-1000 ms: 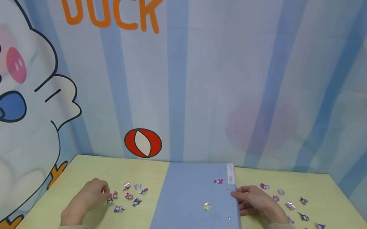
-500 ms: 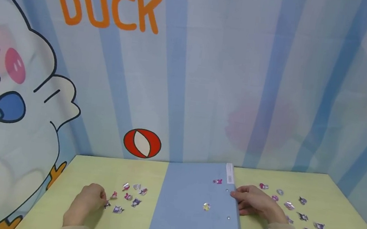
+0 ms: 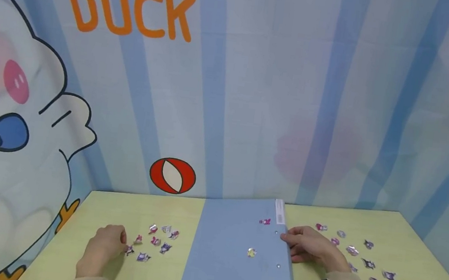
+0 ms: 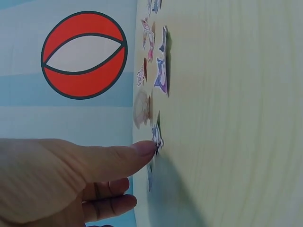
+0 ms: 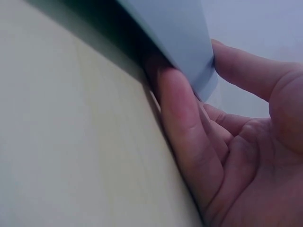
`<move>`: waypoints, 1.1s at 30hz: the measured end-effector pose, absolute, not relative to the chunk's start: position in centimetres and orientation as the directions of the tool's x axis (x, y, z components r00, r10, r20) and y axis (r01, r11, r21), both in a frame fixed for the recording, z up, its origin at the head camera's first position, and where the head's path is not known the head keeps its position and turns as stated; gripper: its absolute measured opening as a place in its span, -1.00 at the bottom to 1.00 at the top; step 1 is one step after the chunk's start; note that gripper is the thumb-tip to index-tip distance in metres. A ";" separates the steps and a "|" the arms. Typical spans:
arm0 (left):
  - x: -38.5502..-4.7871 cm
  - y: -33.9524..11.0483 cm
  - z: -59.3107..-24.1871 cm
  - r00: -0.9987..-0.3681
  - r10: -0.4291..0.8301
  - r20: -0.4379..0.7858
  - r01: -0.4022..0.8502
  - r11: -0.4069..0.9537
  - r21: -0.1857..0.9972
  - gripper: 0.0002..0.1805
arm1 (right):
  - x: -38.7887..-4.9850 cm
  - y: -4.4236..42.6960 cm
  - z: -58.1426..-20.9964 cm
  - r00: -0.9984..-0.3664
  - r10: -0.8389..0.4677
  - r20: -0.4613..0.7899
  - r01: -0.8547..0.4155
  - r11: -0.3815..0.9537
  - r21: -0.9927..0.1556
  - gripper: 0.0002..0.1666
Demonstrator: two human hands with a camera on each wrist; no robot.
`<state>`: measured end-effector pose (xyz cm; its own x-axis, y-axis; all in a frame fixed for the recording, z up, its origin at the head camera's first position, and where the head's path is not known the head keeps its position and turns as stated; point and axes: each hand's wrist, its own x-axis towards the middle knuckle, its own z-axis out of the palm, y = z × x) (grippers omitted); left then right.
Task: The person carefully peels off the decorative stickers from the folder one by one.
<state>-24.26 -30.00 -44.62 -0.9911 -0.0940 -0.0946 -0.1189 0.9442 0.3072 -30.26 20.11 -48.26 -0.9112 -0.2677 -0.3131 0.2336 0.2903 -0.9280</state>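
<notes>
My left hand (image 3: 103, 249) is over the left side of the table. It pinches a small purple cut-out sticker (image 3: 129, 250) at the tabletop. In the left wrist view, the thumb tip meets this sticker (image 4: 157, 137); the index finger is mostly hidden. My right hand (image 3: 314, 248) holds the right edge of a light blue folder (image 3: 227, 257). Seen from the right wrist, the thumb lies on one face of the folder (image 5: 182, 38) and fingers reach under its edge. A pink sticker (image 3: 267, 221) and a yellowish sticker (image 3: 251, 252) lie on the folder.
Several pink and purple stickers (image 3: 155, 241) are spread between my left hand and the folder. More stickers (image 3: 352, 250) lie right of my right hand. A white label (image 3: 279, 211) marks the folder's top right corner. Behind the pale yellow table (image 3: 115, 206) hangs a duck-print backdrop (image 3: 255, 92).
My left hand has moved slightly nearer, and the purple sticker at its fingertips has shifted with it, away from a pink one. My right hand keeps its hold on the folder's edge.
</notes>
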 end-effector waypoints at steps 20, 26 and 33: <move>-25.0 -22.0 -42.3 -0.986 0.159 0.047 0.164 0.897 0.411 -0.85 | -30.1 19.8 -48.3 -0.913 -0.254 -0.319 0.238 0.304 -0.922 -0.58; -25.3 -17.0 -41.9 -0.948 0.312 0.057 0.299 0.822 0.485 -0.83 | -29.8 19.8 -48.3 -0.910 -0.243 -0.335 0.254 0.313 -0.915 -0.58; -25.8 -12.2 -42.5 -0.927 0.372 0.041 0.332 0.767 0.549 -0.81 | -30.0 19.8 -48.0 -0.913 -0.245 -0.325 0.243 0.313 -0.918 -0.58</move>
